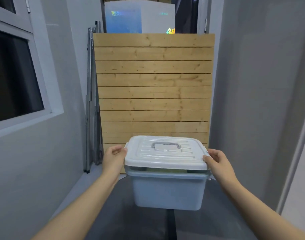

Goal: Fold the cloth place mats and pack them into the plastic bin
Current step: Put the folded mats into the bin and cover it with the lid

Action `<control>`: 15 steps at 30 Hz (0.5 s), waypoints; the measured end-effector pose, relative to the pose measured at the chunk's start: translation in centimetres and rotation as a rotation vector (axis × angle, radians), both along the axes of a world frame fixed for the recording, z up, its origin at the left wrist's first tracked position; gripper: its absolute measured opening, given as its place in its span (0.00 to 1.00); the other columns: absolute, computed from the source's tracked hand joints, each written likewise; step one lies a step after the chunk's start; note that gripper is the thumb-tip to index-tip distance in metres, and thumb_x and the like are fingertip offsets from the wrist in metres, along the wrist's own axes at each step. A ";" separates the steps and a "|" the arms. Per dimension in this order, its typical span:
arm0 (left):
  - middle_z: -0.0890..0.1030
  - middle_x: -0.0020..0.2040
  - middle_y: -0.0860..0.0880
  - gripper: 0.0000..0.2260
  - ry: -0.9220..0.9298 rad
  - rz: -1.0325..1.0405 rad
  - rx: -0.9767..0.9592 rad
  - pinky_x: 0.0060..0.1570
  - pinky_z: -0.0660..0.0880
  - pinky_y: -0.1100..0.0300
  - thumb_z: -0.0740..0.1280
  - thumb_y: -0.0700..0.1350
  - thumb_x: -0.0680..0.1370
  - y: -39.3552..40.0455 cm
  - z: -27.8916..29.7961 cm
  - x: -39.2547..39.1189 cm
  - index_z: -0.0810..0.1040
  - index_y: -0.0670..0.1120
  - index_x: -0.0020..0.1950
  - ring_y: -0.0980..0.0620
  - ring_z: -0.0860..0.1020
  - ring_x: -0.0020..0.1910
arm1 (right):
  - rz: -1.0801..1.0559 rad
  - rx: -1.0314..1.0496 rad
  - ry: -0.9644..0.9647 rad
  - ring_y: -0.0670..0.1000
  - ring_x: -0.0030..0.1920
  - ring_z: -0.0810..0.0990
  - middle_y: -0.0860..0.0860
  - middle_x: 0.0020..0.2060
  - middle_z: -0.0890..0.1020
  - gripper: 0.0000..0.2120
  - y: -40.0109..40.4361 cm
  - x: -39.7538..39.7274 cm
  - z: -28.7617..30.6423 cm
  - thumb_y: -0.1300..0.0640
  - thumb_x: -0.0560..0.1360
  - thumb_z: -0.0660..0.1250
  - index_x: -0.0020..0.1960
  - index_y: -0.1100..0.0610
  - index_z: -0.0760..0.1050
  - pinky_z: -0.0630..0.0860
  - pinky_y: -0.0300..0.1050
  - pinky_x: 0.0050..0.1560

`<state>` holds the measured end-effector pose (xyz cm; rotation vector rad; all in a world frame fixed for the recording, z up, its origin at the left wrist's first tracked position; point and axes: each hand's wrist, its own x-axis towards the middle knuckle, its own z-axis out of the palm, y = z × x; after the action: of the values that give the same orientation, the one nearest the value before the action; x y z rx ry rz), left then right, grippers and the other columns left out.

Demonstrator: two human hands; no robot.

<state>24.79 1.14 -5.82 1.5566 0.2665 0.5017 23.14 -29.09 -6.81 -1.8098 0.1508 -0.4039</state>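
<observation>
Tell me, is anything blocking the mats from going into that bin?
Yes: the white lid covers the plastic bin, held at its edges by the left hand and right hand. Something greenish already shows under it.

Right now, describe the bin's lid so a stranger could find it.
In front of the wooden slat panel, a pale blue plastic bin sits on a dark surface. Its white ribbed lid, held by both hands, alone has a grey handle.

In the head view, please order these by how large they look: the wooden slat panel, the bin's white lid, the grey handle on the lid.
1. wooden slat panel, by far the largest
2. white lid
3. grey handle, the smallest
</observation>
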 end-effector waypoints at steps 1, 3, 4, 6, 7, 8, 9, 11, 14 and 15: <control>0.78 0.57 0.47 0.10 0.011 0.005 0.013 0.60 0.74 0.51 0.68 0.42 0.77 0.1 -0.4 0.2 0.74 0.44 0.58 0.47 0.77 0.57 | -0.003 -0.004 0.000 0.50 0.60 0.75 0.49 0.61 0.77 0.19 0.1 0.3 -0.4 0.56 0.75 0.64 0.65 0.55 0.70 0.72 0.45 0.53; 0.78 0.56 0.47 0.11 0.033 0.013 0.032 0.53 0.73 0.57 0.67 0.40 0.77 0.1 -1.4 0.5 0.74 0.43 0.59 0.49 0.77 0.54 | -0.023 -0.031 -0.011 0.50 0.59 0.75 0.50 0.60 0.77 0.18 0.5 0.7 -1.1 0.56 0.75 0.64 0.64 0.56 0.71 0.71 0.46 0.55; 0.78 0.56 0.47 0.11 0.040 0.016 0.039 0.50 0.73 0.59 0.66 0.40 0.77 0.0 -1.9 0.5 0.74 0.43 0.59 0.49 0.77 0.54 | -0.035 -0.045 -0.022 0.50 0.58 0.75 0.50 0.59 0.78 0.17 0.6 0.7 -1.3 0.57 0.75 0.64 0.64 0.56 0.71 0.71 0.47 0.55; 0.78 0.56 0.48 0.11 0.062 0.028 0.075 0.43 0.73 0.63 0.66 0.40 0.77 -0.1 -2.8 0.4 0.74 0.43 0.60 0.51 0.76 0.53 | -0.059 -0.063 -0.024 0.51 0.57 0.75 0.50 0.59 0.78 0.17 0.8 0.8 -1.8 0.58 0.75 0.62 0.64 0.56 0.72 0.73 0.49 0.56; 0.78 0.55 0.49 0.11 0.069 0.032 0.100 0.41 0.71 0.65 0.65 0.40 0.77 -0.3 -3.0 0.3 0.74 0.43 0.60 0.52 0.76 0.53 | -0.065 -0.071 -0.020 0.52 0.58 0.75 0.50 0.59 0.77 0.18 0.9 0.8 -2.0 0.57 0.74 0.61 0.64 0.55 0.72 0.73 0.51 0.58; 0.77 0.55 0.49 0.11 0.072 0.035 0.120 0.42 0.69 0.65 0.65 0.40 0.77 -0.4 -3.2 0.3 0.75 0.43 0.60 0.53 0.75 0.53 | -0.070 -0.085 -0.017 0.53 0.58 0.75 0.51 0.59 0.77 0.20 1.0 0.8 -2.1 0.55 0.72 0.60 0.64 0.55 0.73 0.73 0.52 0.60; 0.78 0.54 0.50 0.11 0.078 0.032 0.135 0.44 0.69 0.64 0.65 0.40 0.78 -0.5 -3.3 0.3 0.75 0.43 0.59 0.53 0.75 0.52 | -0.077 -0.106 -0.010 0.54 0.59 0.75 0.52 0.59 0.77 0.24 1.0 0.9 -2.2 0.53 0.69 0.58 0.63 0.55 0.73 0.72 0.53 0.61; 0.78 0.54 0.50 0.10 0.106 0.016 0.155 0.43 0.69 0.63 0.64 0.40 0.77 -0.6 -3.1 0.6 0.76 0.43 0.58 0.53 0.76 0.50 | -0.082 -0.140 0.017 0.55 0.59 0.75 0.55 0.59 0.77 0.28 0.9 1.3 -2.6 0.52 0.65 0.54 0.63 0.55 0.74 0.71 0.52 0.63; 0.80 0.53 0.50 0.11 0.180 -0.031 0.169 0.35 0.72 0.64 0.61 0.38 0.76 -0.4 -2.3 1.2 0.78 0.44 0.56 0.51 0.77 0.49 | -0.086 -0.204 0.059 0.57 0.58 0.76 0.56 0.59 0.77 0.20 0.2 2.7 -2.6 0.56 0.72 0.57 0.62 0.57 0.76 0.72 0.51 0.59; 0.80 0.52 0.50 0.11 0.202 -0.039 0.164 0.36 0.73 0.63 0.61 0.38 0.76 -0.3 -2.2 1.4 0.79 0.45 0.54 0.50 0.78 0.49 | -0.101 -0.207 0.078 0.57 0.56 0.76 0.55 0.58 0.78 0.17 0.0 3.2 -2.3 0.57 0.74 0.58 0.60 0.56 0.77 0.74 0.51 0.58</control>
<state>26.24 0.79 -7.98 1.7724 0.3555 0.3425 26.36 -29.07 -9.11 -2.0291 0.2636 -0.4333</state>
